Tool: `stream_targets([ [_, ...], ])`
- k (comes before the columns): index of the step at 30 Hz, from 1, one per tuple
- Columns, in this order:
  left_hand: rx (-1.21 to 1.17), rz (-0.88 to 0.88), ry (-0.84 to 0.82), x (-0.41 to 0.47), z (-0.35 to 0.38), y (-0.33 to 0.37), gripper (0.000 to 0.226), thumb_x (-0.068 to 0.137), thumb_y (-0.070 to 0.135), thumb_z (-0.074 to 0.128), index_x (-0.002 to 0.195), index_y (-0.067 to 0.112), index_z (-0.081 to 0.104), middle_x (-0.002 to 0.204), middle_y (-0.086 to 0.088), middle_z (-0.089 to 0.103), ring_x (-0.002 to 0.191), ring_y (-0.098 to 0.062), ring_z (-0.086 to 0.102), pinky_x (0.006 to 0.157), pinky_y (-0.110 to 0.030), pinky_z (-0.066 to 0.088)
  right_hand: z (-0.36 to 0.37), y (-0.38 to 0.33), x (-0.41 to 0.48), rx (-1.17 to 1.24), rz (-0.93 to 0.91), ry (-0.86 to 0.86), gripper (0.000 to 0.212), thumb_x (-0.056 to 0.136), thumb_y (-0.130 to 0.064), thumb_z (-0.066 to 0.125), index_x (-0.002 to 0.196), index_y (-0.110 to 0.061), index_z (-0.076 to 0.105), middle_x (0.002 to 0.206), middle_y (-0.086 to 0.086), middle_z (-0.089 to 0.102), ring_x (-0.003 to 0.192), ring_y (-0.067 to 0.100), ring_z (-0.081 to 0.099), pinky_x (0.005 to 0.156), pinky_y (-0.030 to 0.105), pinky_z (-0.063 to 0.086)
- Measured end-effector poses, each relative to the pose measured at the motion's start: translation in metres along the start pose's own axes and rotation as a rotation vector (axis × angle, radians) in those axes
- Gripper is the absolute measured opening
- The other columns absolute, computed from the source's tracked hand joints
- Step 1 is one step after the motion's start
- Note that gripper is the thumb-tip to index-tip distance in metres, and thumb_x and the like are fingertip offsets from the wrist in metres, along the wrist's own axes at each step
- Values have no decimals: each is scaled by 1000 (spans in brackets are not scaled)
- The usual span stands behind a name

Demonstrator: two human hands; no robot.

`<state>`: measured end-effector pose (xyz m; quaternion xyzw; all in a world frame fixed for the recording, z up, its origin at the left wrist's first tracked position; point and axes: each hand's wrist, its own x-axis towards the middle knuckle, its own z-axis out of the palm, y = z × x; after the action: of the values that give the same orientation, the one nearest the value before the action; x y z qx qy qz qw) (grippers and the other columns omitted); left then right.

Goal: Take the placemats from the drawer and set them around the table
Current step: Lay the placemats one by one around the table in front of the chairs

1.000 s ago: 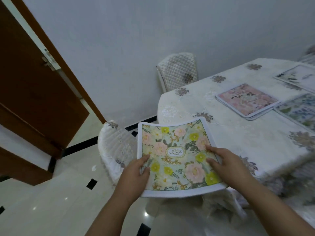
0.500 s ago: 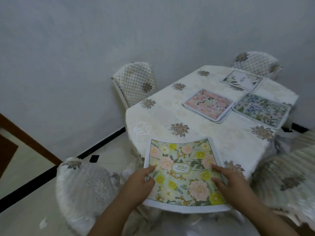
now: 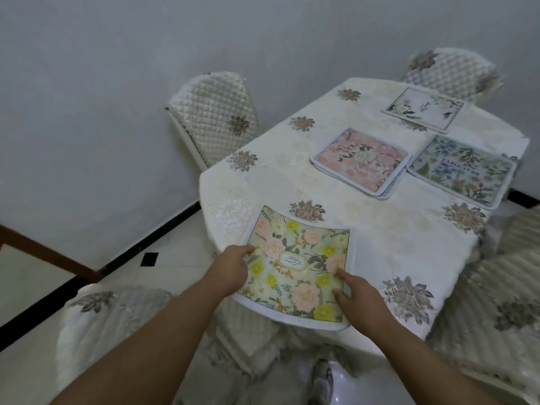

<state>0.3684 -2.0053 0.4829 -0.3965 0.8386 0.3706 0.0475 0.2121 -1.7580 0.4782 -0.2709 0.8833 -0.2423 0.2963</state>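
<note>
Placemat (image 3: 295, 267) at table (image 3: 409, 244) edge, gripped by left hand (image 3: 233, 268) fingers and right hand (image 3: 358, 296) fingers.

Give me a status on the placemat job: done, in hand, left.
Done: the white mat lies at the far end and the blue mat on the right side. In hand: the left hand and right hand hold the yellow mat at the near edge, still bowed. Left: the pink mat tops a small stack mid-table, not yet spread out.

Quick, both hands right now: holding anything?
Left hand: gripping the left edge of the yellow-flowered placemat.
Right hand: fingers pressing on the same placemat's right side.
</note>
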Motion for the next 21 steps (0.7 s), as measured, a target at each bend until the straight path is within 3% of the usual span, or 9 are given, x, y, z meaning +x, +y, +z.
stream_targets([
  [6,87,-9,49,62,1,-9,48,97,2,44,143,15,50,144,-13,43,129,-27,47,106,-30,37,-2,-10,73,-22,-70,-28,53,97,-27,52,147,-14,38,142,9,49,129,24,46,105,30,36],
  [10,158,70,112,102,-4,-17,48,94,2,47,140,17,53,136,-14,48,123,-28,50,102,-33,39,10,-16,103,33,-44,5,55,97,-25,52,148,-14,35,140,11,47,128,25,46,104,30,36],
  [12,170,69,155,125,-8,-19,51,92,5,50,140,23,52,136,-10,47,123,-27,50,101,-36,42,24,-15,108,60,-20,-57,62,96,-26,53,151,-16,28,140,12,43,125,26,49,104,31,37],
  [14,235,5,187,143,-8,-24,57,89,14,54,144,30,45,144,-5,42,129,-27,46,102,-44,44,47,-5,108,74,0,-178,73,92,-31,55,154,-20,17,134,10,44,105,21,60,95,32,46],
  [16,323,-110,118,152,-2,-37,66,89,29,57,150,34,32,156,0,29,139,-27,34,107,-50,37,71,10,103,80,10,-272,86,84,-38,56,155,-27,9,116,6,55,78,10,61,76,28,54],
  [19,296,-173,-71,150,22,-62,72,92,41,53,155,30,19,164,-8,11,149,-29,17,117,-51,25,91,22,96,75,25,-259,91,83,-33,57,155,-29,1,95,1,56,68,5,56,60,17,45],
  [21,359,-119,-83,147,37,-73,74,95,42,51,157,24,15,165,-12,3,152,-29,6,119,-49,19,89,14,93,70,30,-228,87,88,-25,58,154,-27,1,87,-1,59,66,3,55,55,14,43],
])
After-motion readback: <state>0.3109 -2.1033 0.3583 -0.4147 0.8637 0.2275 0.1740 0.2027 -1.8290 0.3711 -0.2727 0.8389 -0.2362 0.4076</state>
